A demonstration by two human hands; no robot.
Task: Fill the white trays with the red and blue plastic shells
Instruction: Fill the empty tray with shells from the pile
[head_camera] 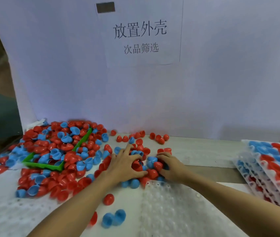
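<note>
Left hand (127,161) spread, right hand (167,165) curled, both raking loose shells (150,165) on table toward empty white tray (178,207). Shells look light, rigid, slippery, roll easily; scoop by handfuls, pinch rims singly. Filled trays (270,168) stacked right.
</note>
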